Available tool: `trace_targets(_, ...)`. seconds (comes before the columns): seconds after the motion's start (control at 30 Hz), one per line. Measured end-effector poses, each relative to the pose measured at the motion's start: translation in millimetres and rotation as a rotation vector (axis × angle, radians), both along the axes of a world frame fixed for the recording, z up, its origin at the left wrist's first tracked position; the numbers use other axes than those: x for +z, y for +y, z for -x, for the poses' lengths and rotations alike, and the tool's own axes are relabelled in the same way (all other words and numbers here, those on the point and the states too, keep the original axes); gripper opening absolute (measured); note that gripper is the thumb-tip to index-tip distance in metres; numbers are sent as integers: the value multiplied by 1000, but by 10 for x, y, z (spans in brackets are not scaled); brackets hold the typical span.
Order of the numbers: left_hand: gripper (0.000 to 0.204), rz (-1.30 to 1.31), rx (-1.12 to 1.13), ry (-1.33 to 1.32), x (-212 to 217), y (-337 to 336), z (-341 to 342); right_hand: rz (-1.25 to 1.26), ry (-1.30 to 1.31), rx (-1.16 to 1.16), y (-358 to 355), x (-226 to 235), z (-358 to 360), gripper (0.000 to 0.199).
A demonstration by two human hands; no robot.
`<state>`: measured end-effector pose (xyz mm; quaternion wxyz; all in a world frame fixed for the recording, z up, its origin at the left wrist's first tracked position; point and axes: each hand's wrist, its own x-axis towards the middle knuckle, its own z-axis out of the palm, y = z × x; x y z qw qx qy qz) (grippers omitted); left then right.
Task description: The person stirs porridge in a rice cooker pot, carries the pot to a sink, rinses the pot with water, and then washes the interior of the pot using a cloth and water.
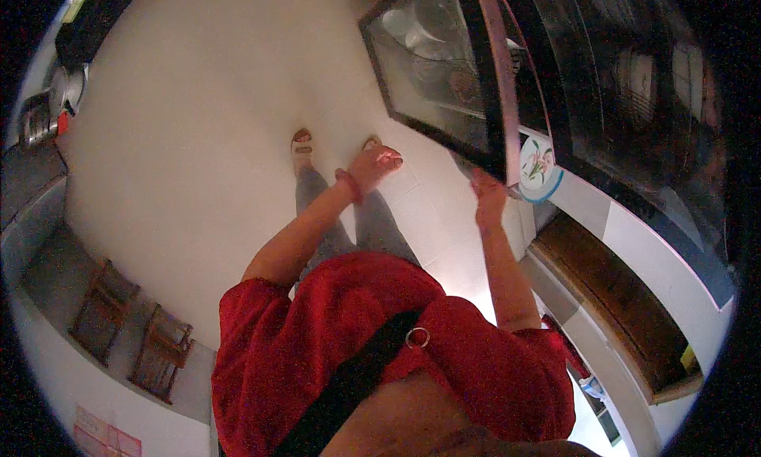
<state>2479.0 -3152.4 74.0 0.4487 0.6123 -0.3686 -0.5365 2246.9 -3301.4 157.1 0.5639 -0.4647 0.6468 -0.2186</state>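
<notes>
My left hand hangs in the air in front of my legs, with a reddish band at the wrist. Its fingers are curled in, and nothing shows in them. My right hand is at the lower corner of a dark-framed glass cabinet door, its fingers closed at the door's edge and partly hidden. The door stands swung out from the cabinet. Just right of this hand, a plate with a floral pattern and a blue rim juts out at the cabinet's edge. Pots and bowls show dimly through the glass.
The dark glossy cabinet front runs along the right. Below it is a wooden drawer or shelf. Two small wooden chairs stand by the wall at lower left. Metal kitchenware lies at the far left. Pale floor stretches ahead.
</notes>
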Motion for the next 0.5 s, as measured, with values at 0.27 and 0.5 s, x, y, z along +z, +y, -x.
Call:
trace_targets(0.27,23,-113,267,215,262,515,-708,-264,230,852,608,-574,-55,21)
trace_targets(0.5,35,-149,351,186,186,943,-1372,106,440,1192,-12,-1445,-253,27)
